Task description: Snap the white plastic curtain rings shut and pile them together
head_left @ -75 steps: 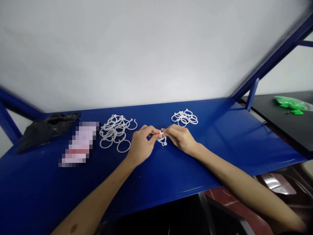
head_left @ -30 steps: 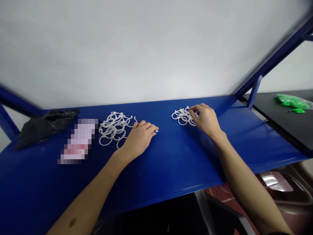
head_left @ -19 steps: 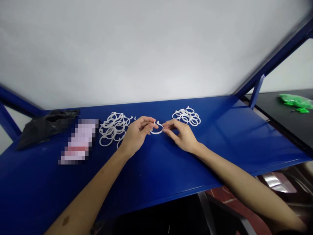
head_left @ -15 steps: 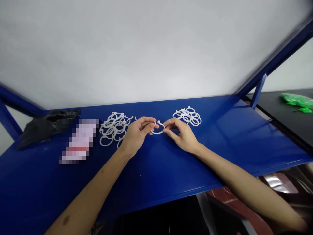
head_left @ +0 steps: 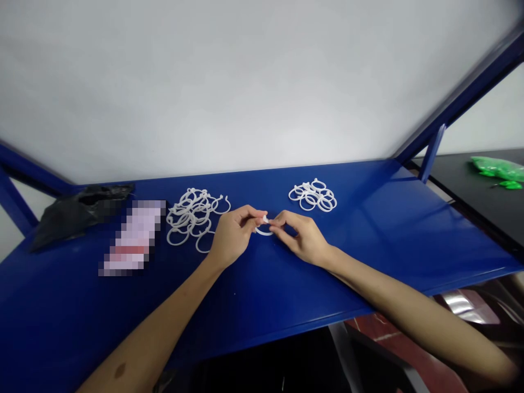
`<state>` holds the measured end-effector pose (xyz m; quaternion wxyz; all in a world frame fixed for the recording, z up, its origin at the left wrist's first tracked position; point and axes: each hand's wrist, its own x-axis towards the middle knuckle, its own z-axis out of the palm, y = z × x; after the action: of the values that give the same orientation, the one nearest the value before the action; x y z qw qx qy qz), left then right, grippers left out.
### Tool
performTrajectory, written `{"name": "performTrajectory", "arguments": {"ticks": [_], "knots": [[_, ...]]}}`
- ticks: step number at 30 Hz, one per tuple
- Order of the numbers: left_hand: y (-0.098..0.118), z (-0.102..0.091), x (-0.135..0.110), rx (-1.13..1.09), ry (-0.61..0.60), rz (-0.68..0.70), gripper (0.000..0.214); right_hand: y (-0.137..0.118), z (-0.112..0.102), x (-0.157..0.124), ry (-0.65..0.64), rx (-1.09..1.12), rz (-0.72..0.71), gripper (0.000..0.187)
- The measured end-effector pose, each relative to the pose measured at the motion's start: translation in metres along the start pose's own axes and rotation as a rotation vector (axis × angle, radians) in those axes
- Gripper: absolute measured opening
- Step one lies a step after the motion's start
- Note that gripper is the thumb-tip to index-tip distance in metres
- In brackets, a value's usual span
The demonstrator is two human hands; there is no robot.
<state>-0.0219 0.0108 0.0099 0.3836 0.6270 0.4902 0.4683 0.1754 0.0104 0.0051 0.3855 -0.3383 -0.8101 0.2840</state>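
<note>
Between my hands is a white plastic ring (head_left: 264, 231), its curved lower part showing below the fingers. My left hand (head_left: 236, 232) pinches it near its knobbed ends. From the other side, my right hand (head_left: 301, 234) grips it with thumb and fingertips. The fingers partly cover the ring's ends, so I cannot tell whether they are joined. To the left of my left hand lies a heap of similar white rings (head_left: 190, 215), some with a visible gap. A smaller pile of white rings (head_left: 313, 195) lies beyond my right hand.
The blue table (head_left: 262, 295) has a raised frame (head_left: 434, 153) at its right. On the left lie a black plastic bag (head_left: 77, 213) and a blurred-out pinkish flat item (head_left: 135, 234). A green bag (head_left: 499, 169) rests on a dark surface at far right.
Both hands have drawn closer together and slightly toward me. The ring's open ends, apart before, are now brought in between the fingertips. The two piles look the same.
</note>
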Motion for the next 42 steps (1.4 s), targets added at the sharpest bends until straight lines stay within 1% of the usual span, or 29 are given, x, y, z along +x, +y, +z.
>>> {"name": "performTrajectory", "arguments": {"ticks": [1,3,4,6,7,10,11,13,15,17,20,25,32,35,37,39,41,42], "knots": [[0.001,0.0,0.0,0.025,-0.017,0.019,0.011,-0.001,0.0,0.0,-0.004,-0.028,-0.007,0.014],[0.002,-0.002,0.002,0.087,-0.055,0.072,0.015,-0.004,-0.002,0.003,0.035,-0.115,-0.009,0.014],[0.002,-0.003,0.003,0.14,-0.069,0.106,0.018,-0.006,-0.005,0.006,0.072,-0.173,-0.006,0.014],[0.0,-0.01,0.007,0.314,-0.069,0.18,0.025,-0.009,-0.017,0.012,0.158,-0.31,0.014,0.017],[-0.003,-0.014,0.01,0.425,-0.053,0.217,0.028,-0.009,-0.025,0.015,0.199,-0.385,0.035,0.018],[-0.013,-0.033,0.019,0.726,0.059,0.288,0.033,0.0,-0.053,0.019,0.28,-0.582,0.136,0.017],[-0.016,-0.04,0.021,0.793,0.088,0.285,0.032,0.006,-0.062,0.019,0.288,-0.635,0.164,0.016],[-0.019,-0.052,0.026,0.887,0.148,0.262,0.03,0.021,-0.077,0.017,0.255,-0.718,0.204,0.014],[-0.02,-0.06,0.029,0.935,0.19,0.221,0.029,0.034,-0.085,0.014,0.196,-0.782,0.25,0.015],[-0.02,-0.065,0.031,0.952,0.225,0.179,0.028,0.043,-0.088,0.012,0.146,-0.826,0.291,0.016],[-0.019,-0.07,0.033,0.951,0.247,0.132,0.026,0.047,-0.088,0.011,0.12,-0.846,0.31,0.017],[-0.022,-0.074,0.034,0.966,0.19,0.106,0.022,0.045,-0.084,0.012,0.147,-0.83,0.293,0.019],[-0.029,-0.064,0.028,1.085,0.072,0.146,0.021,0.034,-0.075,0.014,0.132,-0.812,0.198,0.022],[-0.031,-0.06,0.028,1.116,0.059,0.167,0.018,0.03,-0.071,0.014,0.156,-0.767,0.155,0.023],[-0.026,-0.056,0.028,1.092,0.068,0.168,0.018,0.028,-0.067,0.014,0.164,-0.726,0.132,0.024],[-0.016,-0.049,0.026,1.032,0.094,0.176,0.016,0.026,-0.061,0.013,0.149,-0.658,0.118,0.024],[-0.001,-0.037,0.021,0.932,0.13,0.207,0.014,0.021,-0.051,0.012,0.105,-0.535,0.117,0.022],[0.006,-0.03,0.018,0.865,0.122,0.239,0.014,0.018,-0.045,0.012,0.071,-0.45,0.126,0.022]]}}
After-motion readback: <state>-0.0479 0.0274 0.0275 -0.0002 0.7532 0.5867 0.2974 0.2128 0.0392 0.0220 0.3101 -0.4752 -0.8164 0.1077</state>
